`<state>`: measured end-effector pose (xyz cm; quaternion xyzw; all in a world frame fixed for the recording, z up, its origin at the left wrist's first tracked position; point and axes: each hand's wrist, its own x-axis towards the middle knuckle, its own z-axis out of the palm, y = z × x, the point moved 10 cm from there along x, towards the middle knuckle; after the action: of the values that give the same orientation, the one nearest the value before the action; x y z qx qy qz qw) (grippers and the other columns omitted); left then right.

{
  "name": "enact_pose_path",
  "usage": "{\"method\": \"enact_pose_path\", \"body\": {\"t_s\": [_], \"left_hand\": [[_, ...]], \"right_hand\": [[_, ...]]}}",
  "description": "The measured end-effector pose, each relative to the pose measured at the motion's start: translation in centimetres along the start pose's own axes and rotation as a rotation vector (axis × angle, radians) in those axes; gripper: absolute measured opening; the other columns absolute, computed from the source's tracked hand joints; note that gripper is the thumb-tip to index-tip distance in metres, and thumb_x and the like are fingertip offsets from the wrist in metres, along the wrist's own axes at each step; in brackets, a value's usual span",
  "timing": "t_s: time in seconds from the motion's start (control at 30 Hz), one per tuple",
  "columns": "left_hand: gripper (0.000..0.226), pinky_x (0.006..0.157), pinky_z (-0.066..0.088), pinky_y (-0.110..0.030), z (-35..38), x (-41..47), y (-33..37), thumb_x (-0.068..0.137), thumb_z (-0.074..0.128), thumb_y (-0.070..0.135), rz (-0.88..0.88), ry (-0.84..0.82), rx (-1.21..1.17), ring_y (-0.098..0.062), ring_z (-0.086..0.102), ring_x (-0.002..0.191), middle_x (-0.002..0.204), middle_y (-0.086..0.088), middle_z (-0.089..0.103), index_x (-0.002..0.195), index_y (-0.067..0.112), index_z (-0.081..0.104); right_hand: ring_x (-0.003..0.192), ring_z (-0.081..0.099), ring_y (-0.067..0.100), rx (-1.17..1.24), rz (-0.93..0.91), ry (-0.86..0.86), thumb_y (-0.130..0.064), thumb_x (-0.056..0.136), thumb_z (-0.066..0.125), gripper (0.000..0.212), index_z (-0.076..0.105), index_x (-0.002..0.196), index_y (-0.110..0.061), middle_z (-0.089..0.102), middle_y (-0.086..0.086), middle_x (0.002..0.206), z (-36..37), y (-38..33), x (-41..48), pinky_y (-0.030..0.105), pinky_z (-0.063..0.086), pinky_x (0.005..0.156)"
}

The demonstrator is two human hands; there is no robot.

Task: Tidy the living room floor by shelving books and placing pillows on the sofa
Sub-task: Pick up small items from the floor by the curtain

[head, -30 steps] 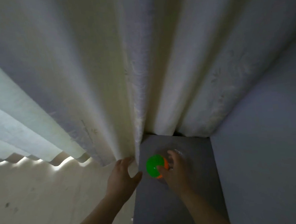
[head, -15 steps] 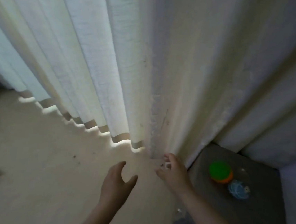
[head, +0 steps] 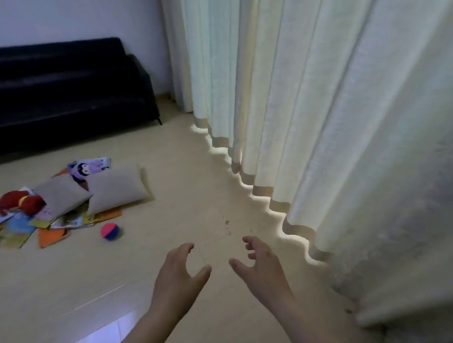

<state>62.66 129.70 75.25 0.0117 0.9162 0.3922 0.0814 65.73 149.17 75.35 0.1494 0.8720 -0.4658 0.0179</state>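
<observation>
We count two grey pillows (head: 61, 197) (head: 116, 191), one black sofa (head: 51, 91), one ball (head: 110, 231), one red plush toy (head: 19, 202), one left hand (head: 179, 278), one right hand (head: 262, 270), books (head: 51, 236) too overlapped to count.

This is a living room in a home. Well ahead of the left hand (head: 178, 277) stands a black sofa (head: 55, 99), with pillows (head: 116, 188), children's books (head: 18, 233) and a ball (head: 110, 231) on the floor (head: 187, 180). Long cream curtains (head: 324, 106) hang beside the right hand (head: 262, 267).
</observation>
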Motion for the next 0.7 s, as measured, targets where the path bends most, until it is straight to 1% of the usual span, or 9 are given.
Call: {"method": "enact_pose_path", "body": {"t_s": [0.13, 0.23, 0.33, 0.47, 0.53, 0.7], "left_hand": [[0.066, 0.102, 0.045, -0.033, -4.7, 2.7, -3.9, 0.083, 0.069, 0.039, -0.081, 0.08, -0.033, -0.013, 0.048, 0.123, 0.139, 0.003, 0.045, 0.14, 0.021, 0.041], [0.065, 0.103, 0.045, -0.033, -7.9, 5.6, -6.3, 0.083, 0.068, 0.038, -0.137, 0.132, -0.046, -0.013, 0.047, 0.124, 0.14, 0.003, 0.044, 0.14, 0.022, 0.04], [0.065, 0.103, 0.044, -0.033, -10.8, 8.8, -8.4, 0.084, 0.068, 0.038, -0.189, 0.177, -0.046, -0.013, 0.047, 0.125, 0.14, 0.004, 0.044, 0.14, 0.022, 0.04], [0.064, 0.103, 0.044, -0.031, -13.6, 11.9, -10.8, 0.084, 0.067, 0.039, -0.277, 0.225, -0.056, -0.011, 0.046, 0.124, 0.141, 0.006, 0.043, 0.14, 0.023, 0.04], [0.063, 0.103, 0.044, -0.032, -14.8, 13.3, -12.0, 0.084, 0.068, 0.038, -0.32, 0.254, -0.077, -0.011, 0.046, 0.124, 0.141, 0.007, 0.043, 0.139, 0.024, 0.041], [0.063, 0.104, 0.043, -0.031, -17.4, 14.8, -15.4, 0.084, 0.067, 0.039, -0.402, 0.298, -0.119, -0.01, 0.046, 0.125, 0.141, 0.008, 0.042, 0.139, 0.026, 0.04]], "right_hand": [[0.107, 0.054, 0.011, -0.027, -0.072, -0.09, -0.033, 0.083, 0.071, 0.055, 0.048, 0.132, -0.022, 0.053, -0.002, 0.125, 5.1, -4.2, 4.4, 0.021, 0.042, 0.086], [0.106, 0.055, 0.012, -0.031, -0.125, -0.138, -0.033, 0.084, 0.07, 0.054, 0.048, 0.131, -0.022, 0.053, -0.003, 0.124, 8.7, -7.2, 8.5, 0.021, 0.04, 0.082], [0.102, 0.054, 0.01, -0.038, -0.168, -0.187, -0.033, 0.084, 0.07, 0.054, 0.048, 0.131, -0.021, 0.053, -0.003, 0.121, 12.1, -10.4, 12.7, 0.021, 0.039, 0.082], [0.108, 0.054, 0.012, -0.063, -0.218, -0.266, -0.034, 0.085, 0.069, 0.053, 0.047, 0.132, -0.023, 0.051, -0.005, 0.12, 15.7, -14.0, 17.1, 0.023, 0.042, 0.087], [0.108, 0.054, 0.011, -0.089, -0.24, -0.291, -0.036, 0.085, 0.068, 0.053, 0.046, 0.132, -0.024, 0.052, -0.005, 0.122, 17.4, -15.6, 19.3, 0.022, 0.041, 0.086], [0.109, 0.054, 0.012, -0.127, -0.259, -0.365, -0.036, 0.085, 0.068, 0.054, 0.046, 0.132, -0.023, 0.052, -0.004, 0.124, 21.9, -18.3, 22.2, 0.024, 0.043, 0.088]]}}
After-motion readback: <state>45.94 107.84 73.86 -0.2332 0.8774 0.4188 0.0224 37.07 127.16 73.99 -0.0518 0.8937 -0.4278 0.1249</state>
